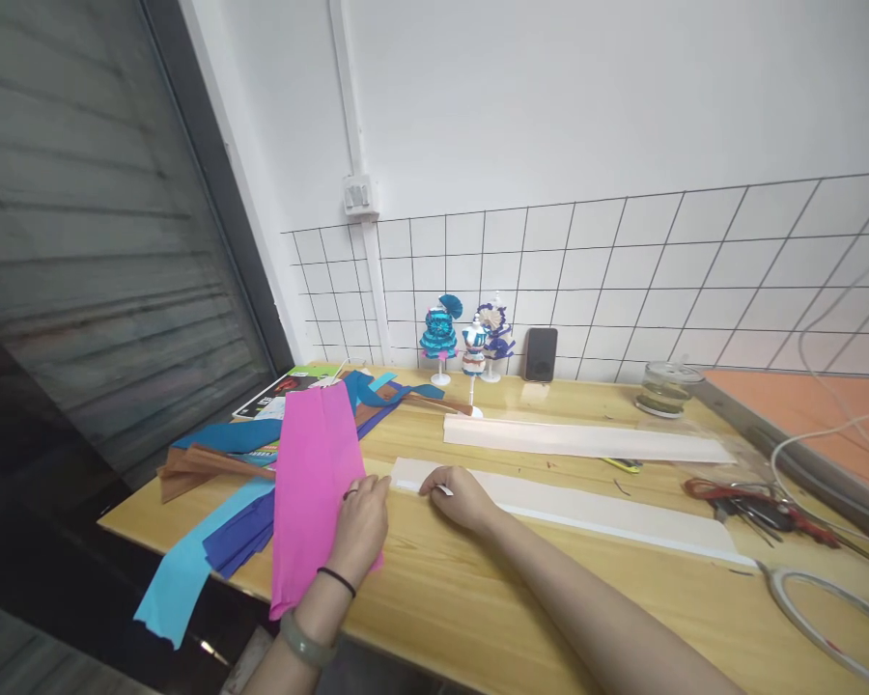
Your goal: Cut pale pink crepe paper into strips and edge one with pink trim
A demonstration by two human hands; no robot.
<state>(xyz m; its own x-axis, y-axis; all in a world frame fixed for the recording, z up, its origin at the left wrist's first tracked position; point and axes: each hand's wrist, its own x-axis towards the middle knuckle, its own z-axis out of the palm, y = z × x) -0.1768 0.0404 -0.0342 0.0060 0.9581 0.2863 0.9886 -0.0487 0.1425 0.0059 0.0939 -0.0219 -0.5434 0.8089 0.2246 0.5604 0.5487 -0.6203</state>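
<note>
Pinching white bit (444,490) w/ R hand (461,496); L hand (362,519) rests ungripped on pink paper (313,483).

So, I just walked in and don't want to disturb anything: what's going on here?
Someone is working with both hands at a wooden table. Their left hand rests on the right edge of a bright pink sheet. Their right hand, fingers bent, is at the left end of the nearer pale strip; its exact grip is unclear. Another pale strip lies farther back, in front of three small decorated figures.
</note>
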